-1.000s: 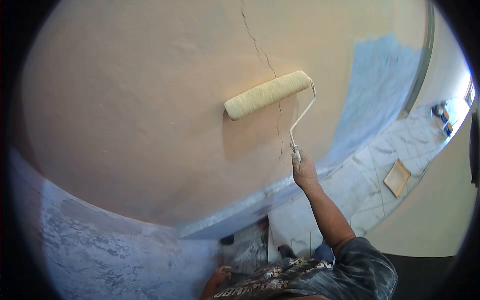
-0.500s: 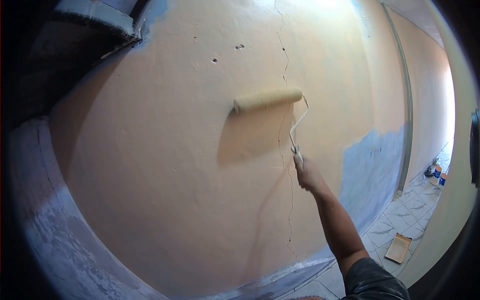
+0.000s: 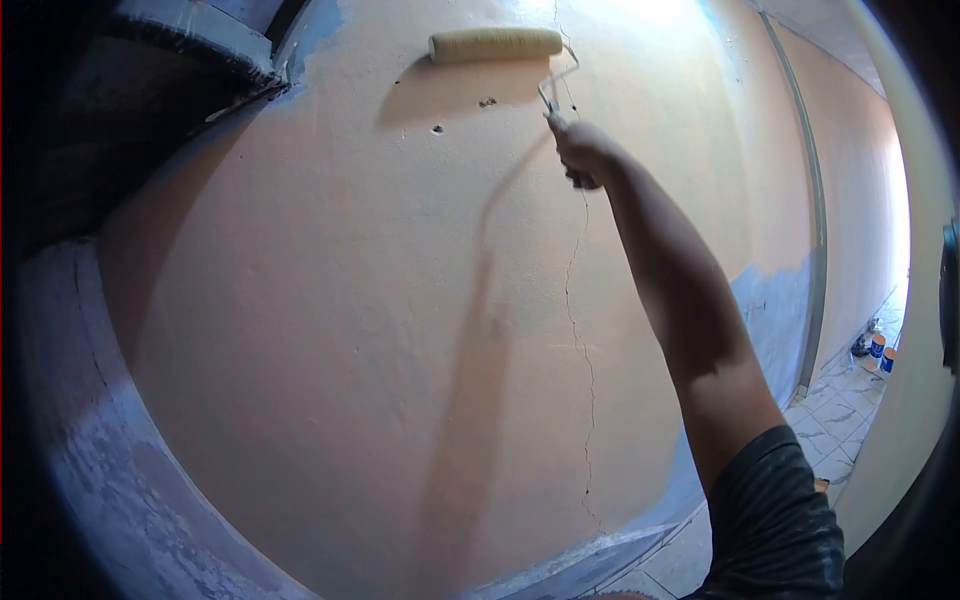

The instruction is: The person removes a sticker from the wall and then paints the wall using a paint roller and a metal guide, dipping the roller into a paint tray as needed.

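Observation:
My right hand [image 3: 583, 155] is closed around the handle of a paint roller [image 3: 496, 45], with my arm stretched up and forward. The roller's long cream sleeve lies nearly level against the upper part of the peach-painted wall [image 3: 400, 330], and its bent wire frame [image 3: 560, 80] runs down to my grip. Just below the roller are small dark holes [image 3: 487, 102] in the wall. A thin jagged crack [image 3: 572, 290] runs down the wall near my hand. My left hand is out of view.
Bluish unpainted patches [image 3: 775, 310] show at the right and along the lower edges. A dark overhanging structure [image 3: 150, 90] juts in at upper left. At right, a passage with a tiled floor [image 3: 835, 415] holds several paint cans [image 3: 877, 346]. My arm mostly hides an orange-brown object [image 3: 821, 485].
My right hand has pushed the roller up the wall and slightly left, from mid-height to near the top of view. My arm is raised higher, and its shadow has shifted on the wall.

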{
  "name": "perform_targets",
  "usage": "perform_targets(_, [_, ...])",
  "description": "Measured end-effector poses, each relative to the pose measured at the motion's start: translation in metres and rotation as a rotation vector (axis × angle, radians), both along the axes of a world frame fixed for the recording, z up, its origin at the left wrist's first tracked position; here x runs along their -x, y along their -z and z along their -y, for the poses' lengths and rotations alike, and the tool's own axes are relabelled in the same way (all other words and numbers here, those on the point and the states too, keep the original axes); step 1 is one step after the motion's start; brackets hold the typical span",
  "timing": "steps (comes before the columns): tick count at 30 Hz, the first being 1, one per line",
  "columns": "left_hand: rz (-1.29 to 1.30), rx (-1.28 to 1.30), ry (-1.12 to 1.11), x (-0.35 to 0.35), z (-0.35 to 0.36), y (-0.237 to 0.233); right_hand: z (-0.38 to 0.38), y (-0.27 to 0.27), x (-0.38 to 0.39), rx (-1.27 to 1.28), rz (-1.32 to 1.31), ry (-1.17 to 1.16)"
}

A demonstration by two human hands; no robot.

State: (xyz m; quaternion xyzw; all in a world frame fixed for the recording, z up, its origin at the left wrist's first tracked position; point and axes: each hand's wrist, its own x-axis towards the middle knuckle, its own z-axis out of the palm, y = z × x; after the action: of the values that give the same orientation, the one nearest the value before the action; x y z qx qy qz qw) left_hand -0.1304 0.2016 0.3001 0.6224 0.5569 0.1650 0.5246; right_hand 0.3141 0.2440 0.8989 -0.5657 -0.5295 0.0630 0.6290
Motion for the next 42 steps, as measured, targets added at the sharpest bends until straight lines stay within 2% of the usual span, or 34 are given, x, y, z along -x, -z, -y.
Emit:
perform_targets(3, [0.009, -0.004, -0.008, -0.005, -0.011, -0.005, 0.001, -0.052, 0.002, 0.023, -0.059, -0.009])
perform_targets(7, [0.020, -0.005, -0.019, -0.010, -0.024, -0.017, 0.002, -0.108, -0.001, 0.011, 0.004, 0.032])
perform_targets(12, [0.027, -0.001, -0.030, -0.020, -0.035, -0.035, -0.008, -0.172, -0.003, -0.112, 0.031, 0.095])
perform_targets(15, [0.023, 0.004, -0.035, -0.025, -0.035, -0.039, -0.016, -0.194, -0.010, -0.155, 0.106, 0.123])
perform_targets(17, [0.025, 0.008, -0.039, -0.028, -0.033, -0.036, -0.023, -0.193, -0.012, -0.177, 0.047, 0.103])
perform_targets(22, [0.010, 0.015, -0.039, -0.027, -0.026, -0.023, -0.032, -0.124, -0.027, -0.031, 0.111, 0.097])
perform_targets(26, [-0.015, 0.034, -0.042, -0.019, -0.012, -0.008, -0.021, -0.041, -0.020, 0.058, 0.088, 0.113])
perform_targets(33, [-0.076, 0.085, -0.030, 0.020, 0.028, 0.039, -0.023, 0.117, -0.013, 0.055, 0.021, -0.028])
perform_targets(36, [-0.117, 0.132, -0.027, 0.048, 0.054, 0.062, -0.015, 0.189, -0.001, 0.093, -0.033, -0.018])
perform_targets(38, [-0.142, 0.164, -0.027, 0.071, 0.074, 0.077, -0.030, 0.252, -0.002, -0.018, 0.109, 0.138])
perform_targets(42, [-0.183, 0.222, -0.025, 0.112, 0.121, 0.099, -0.013, 0.345, 0.015, 0.189, -0.030, 0.098])
